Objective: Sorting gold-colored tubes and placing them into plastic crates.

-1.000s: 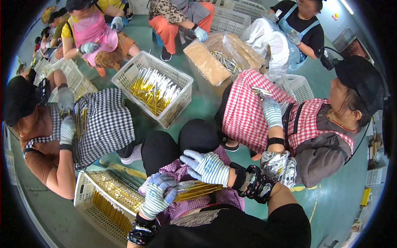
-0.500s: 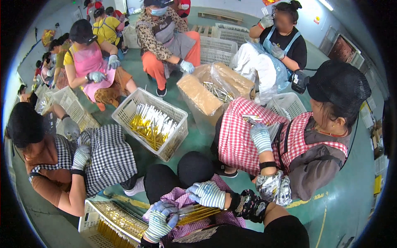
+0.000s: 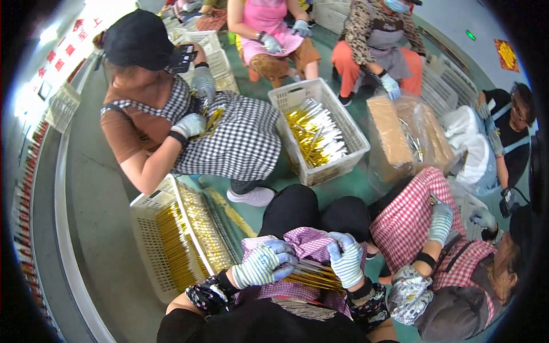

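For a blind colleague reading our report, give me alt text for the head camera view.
Two gloved hands, left hand and right hand, hold a bundle of gold sticks over a checked apron on the lap. Seated co-workers surround white crates of gold sticks on a green floor.

A bundle of thin gold sticks [image 3: 313, 276] lies almost flat across a purple checked apron [image 3: 309, 246], gripped at both ends by gloved hands.
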A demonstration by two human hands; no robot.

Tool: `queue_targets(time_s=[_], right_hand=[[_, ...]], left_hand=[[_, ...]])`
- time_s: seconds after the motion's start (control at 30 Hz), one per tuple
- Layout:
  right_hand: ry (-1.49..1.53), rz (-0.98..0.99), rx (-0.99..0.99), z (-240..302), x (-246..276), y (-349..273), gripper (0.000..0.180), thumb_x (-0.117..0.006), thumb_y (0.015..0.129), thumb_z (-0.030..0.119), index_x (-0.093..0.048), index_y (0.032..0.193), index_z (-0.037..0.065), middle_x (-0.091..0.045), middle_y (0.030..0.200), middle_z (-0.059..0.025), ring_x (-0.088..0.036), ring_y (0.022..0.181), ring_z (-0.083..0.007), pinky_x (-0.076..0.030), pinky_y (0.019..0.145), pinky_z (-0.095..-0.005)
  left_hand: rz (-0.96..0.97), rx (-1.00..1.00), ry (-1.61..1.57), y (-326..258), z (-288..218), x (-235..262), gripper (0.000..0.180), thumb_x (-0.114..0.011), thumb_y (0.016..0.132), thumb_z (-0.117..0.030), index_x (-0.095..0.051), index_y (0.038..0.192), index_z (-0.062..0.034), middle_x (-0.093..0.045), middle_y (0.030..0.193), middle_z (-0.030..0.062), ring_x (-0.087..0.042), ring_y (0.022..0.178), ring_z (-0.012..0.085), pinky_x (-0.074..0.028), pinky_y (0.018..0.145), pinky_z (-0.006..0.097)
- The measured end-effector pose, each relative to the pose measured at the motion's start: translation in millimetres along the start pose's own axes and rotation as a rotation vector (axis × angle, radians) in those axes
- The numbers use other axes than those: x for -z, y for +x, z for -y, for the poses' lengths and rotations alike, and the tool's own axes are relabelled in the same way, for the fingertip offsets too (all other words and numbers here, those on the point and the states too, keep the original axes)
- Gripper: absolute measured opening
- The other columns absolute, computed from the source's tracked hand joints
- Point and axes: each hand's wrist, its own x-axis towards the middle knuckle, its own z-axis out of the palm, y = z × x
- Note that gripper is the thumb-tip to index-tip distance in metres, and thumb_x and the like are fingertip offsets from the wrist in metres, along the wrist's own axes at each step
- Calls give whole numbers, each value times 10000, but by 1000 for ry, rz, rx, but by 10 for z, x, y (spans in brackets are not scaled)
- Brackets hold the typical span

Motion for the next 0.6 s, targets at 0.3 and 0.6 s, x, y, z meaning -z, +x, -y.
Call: queue_targets(time_s=[0.3,0.6], right_hand=[[-145,304,-90,85,189,179,217,-642,897,187,-677,1076,68,-681,926,-157,-662,781,-351,-534,711,-434],[-225,242,-79,302,460,-96,411,-707,837,353,-662,1151,91,-655,1017,-120,-666,840,-312,-537,731,-442]], left_hand=[[-8,-34,-6,-21,-17,-5,191,-739,828,-195,-672,985,-109,-664,978,62,-610,1003,291,-468,888,424],[-168,171,-136,19,-83,158,145,-716,843,-138,-682,968,-74,-678,926,105,-659,877,305,-521,759,392]])
